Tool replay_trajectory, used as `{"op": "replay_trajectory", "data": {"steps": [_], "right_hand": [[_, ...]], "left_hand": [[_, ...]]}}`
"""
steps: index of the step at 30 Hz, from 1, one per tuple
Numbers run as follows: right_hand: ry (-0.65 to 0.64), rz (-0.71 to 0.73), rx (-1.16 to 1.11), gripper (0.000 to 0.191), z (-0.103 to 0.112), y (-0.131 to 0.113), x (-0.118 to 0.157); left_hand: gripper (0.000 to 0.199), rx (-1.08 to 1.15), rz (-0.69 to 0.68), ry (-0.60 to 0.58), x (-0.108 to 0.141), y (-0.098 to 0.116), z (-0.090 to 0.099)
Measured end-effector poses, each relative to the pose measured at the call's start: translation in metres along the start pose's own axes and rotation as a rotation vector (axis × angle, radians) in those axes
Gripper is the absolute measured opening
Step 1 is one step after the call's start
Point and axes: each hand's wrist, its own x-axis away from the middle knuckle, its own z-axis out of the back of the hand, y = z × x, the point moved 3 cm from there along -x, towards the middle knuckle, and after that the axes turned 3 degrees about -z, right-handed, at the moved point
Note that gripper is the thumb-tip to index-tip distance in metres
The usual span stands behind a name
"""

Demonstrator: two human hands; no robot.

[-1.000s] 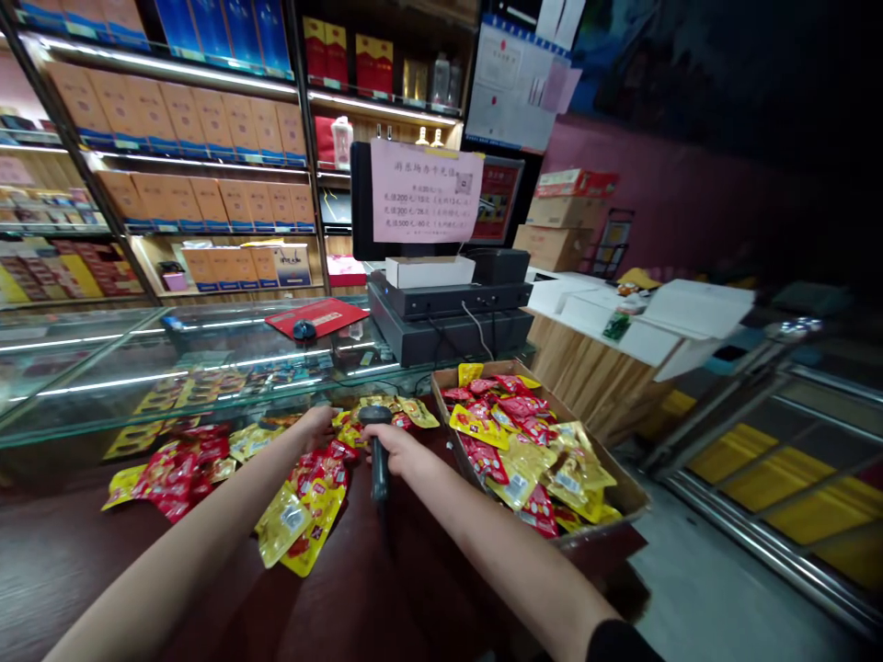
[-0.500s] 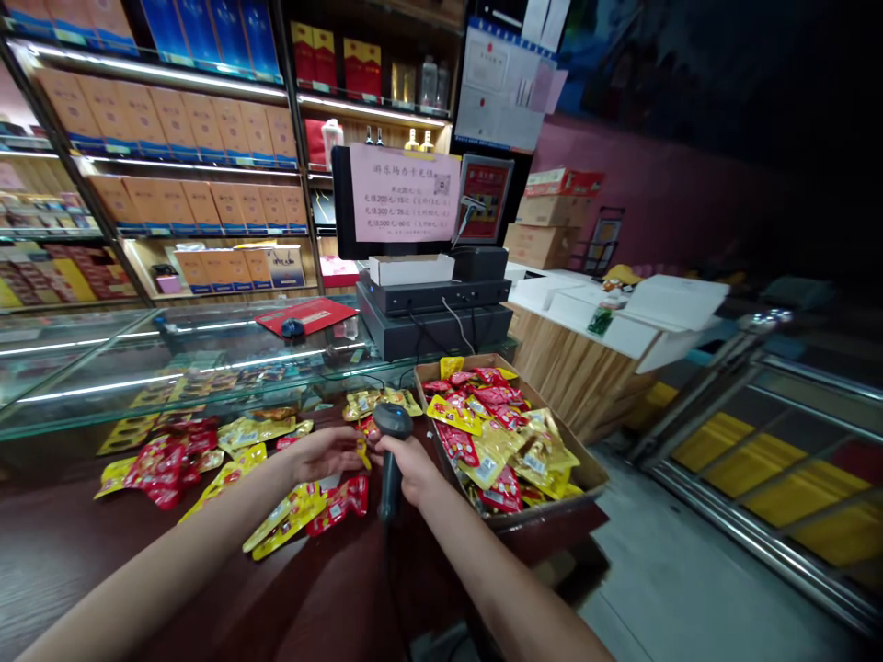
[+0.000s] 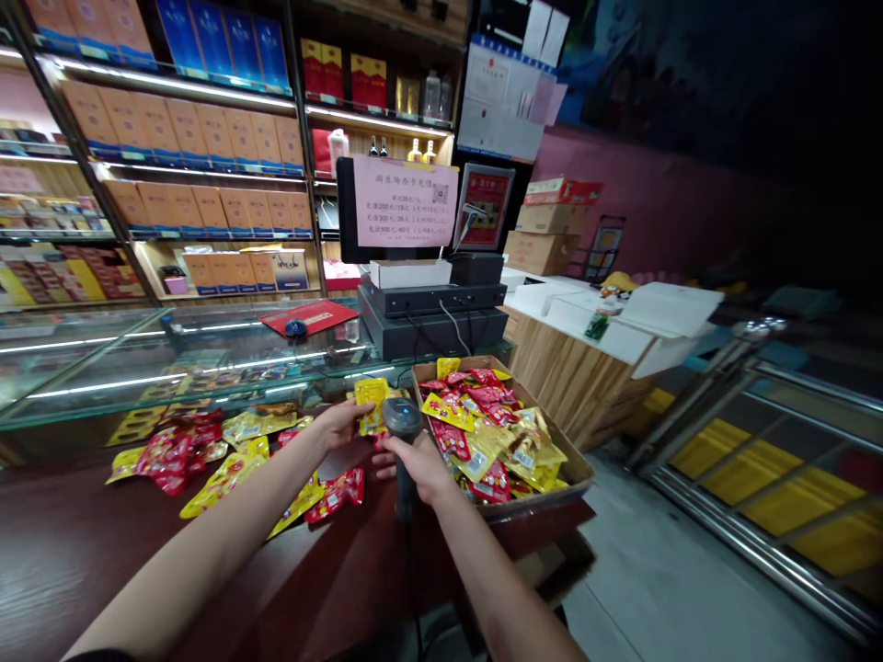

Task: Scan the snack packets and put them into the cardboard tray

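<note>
Left hand [image 3: 337, 427]: fingers extended, close together, tips at yellow packet [image 3: 372, 405]; pinch cannot be confirmed. Right hand [image 3: 418, 465]: wrapped around scanner [image 3: 404, 432], head up, beside packet. Risk: weak hold drops packet among loose packets [image 3: 166, 455]. Risk: scanner or wrist knocks box [image 3: 531, 508], which sits at edge of counter [image 3: 89, 542]; bump may spill contents. Room: narrow between scanner and box rim, wider toward counter front. Glass case [image 3: 207, 372] lies behind hands.
</note>
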Motion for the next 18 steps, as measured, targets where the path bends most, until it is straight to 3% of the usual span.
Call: {"op": "replay_trajectory", "data": {"steps": [5, 12, 18], "right_hand": [[0.036, -0.074, 0.162, 0.007, -0.001, 0.017, 0.003], [0.074, -0.164, 0.225, 0.009, -0.001, 0.038, 0.008], [0.074, -0.162, 0.223, 0.009, -0.003, 0.04, 0.008]], "left_hand": [[0.027, -0.031, 0.011, 0.007, -0.013, 0.01, -0.009], [0.037, -0.057, 0.046, -0.022, -0.016, -0.005, -0.012], [0.038, -0.05, 0.053, -0.024, -0.014, -0.005, -0.008]]}}
